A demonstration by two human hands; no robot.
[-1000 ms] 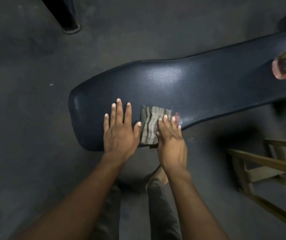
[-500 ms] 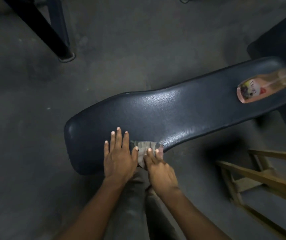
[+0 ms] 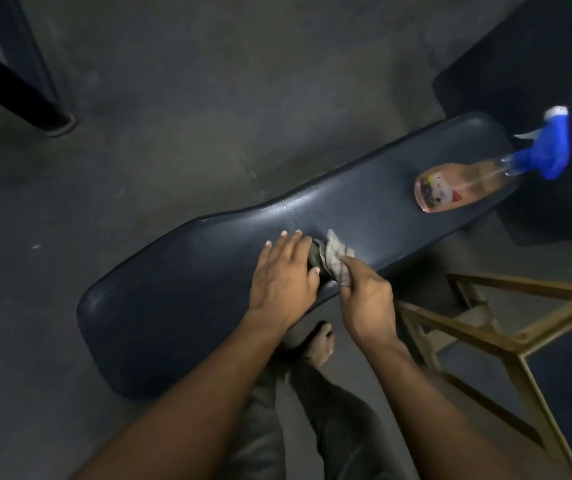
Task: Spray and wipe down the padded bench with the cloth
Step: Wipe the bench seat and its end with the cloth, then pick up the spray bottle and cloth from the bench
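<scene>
The dark blue padded bench (image 3: 180, 299) runs from lower left to upper right. A grey checked cloth (image 3: 334, 258) lies bunched on its near edge. My right hand (image 3: 364, 299) pinches the cloth's near corner. My left hand (image 3: 282, 275) rests flat on the pad, its fingers over the cloth's left side. A spray bottle (image 3: 464, 183) with pink liquid and a blue trigger head (image 3: 547, 148) stands on the bench's far right end.
A wooden frame (image 3: 506, 337) stands to the right of the bench, close to my right arm. A dark metal leg (image 3: 35, 109) rests on the grey floor at the upper left. A dark pad (image 3: 537, 71) fills the upper right. My bare foot (image 3: 319, 344) is below the bench.
Both hands and the cloth have moved right along the bench's near edge. The flat folded cloth is now bunched up, and my right hand has gone from pressing it to pinching it.
</scene>
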